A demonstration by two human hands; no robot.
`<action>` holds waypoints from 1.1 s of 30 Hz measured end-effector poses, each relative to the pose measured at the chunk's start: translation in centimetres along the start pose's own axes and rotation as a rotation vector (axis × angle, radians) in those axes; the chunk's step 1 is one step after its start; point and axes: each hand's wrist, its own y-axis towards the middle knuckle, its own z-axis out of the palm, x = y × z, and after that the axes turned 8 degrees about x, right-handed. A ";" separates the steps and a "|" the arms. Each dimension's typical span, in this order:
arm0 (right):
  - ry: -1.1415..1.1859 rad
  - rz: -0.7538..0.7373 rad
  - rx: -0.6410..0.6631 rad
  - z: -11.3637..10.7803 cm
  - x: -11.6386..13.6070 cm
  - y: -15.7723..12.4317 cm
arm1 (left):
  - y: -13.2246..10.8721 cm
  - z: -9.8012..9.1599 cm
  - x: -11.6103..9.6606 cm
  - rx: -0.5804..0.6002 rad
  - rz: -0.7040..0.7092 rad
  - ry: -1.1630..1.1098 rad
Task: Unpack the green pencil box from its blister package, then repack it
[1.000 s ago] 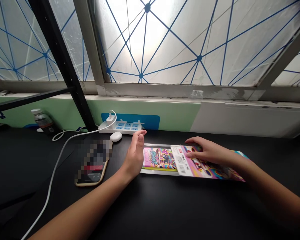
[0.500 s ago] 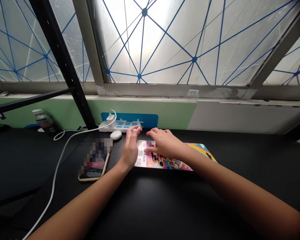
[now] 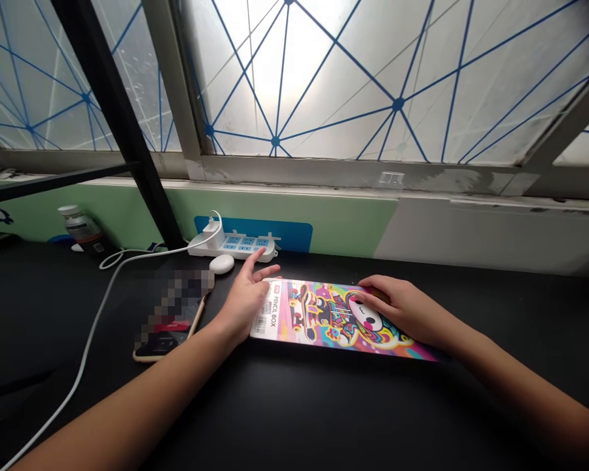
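A colourful flat pencil box (image 3: 319, 314), printed with a cartoon figure on a skateboard and a white "PENCIL BOX" label, spans the space between my hands over the black desk. My right hand (image 3: 405, 304) grips its far edge near the right end, the thumb side lying across the printed top. At the label end, my left hand (image 3: 248, 297) touches the corner with its thumb, while other fingers stretch out apart beyond the far edge. The box's right end is partly covered by my right hand and looks blurred. Any fingers beneath the box are hidden.
Left of the box lies a phone (image 3: 177, 317), partly pixelated. Behind it are a round white case (image 3: 222, 264) and a power strip (image 3: 248, 245) with a plugged charger. A white cable (image 3: 98, 314) runs down the left. A bottle (image 3: 81, 226) stands near a black frame post (image 3: 122, 124).
My right hand has moved right, from above the label end to the right part of the pencil box. The box now sits closer to me and slightly tilted. My left fingers have spread.
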 end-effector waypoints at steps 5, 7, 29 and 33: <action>0.030 -0.038 -0.044 0.1 0.4 -0.1 | 0.3 -0.1 -0.1 -0.035 -0.026 -0.072; 0.012 -0.065 -0.069 0.2 0.3 -0.1 | 0.3 0.0 -0.1 -0.048 -0.025 -0.067; -0.419 -0.338 -0.673 0.3 1.3 -1.1 | 0.0 0.2 0.1 -0.070 0.274 -0.014; -0.413 -0.332 -0.730 0.6 1.9 -1.6 | -0.2 0.3 -0.4 -0.100 0.333 0.012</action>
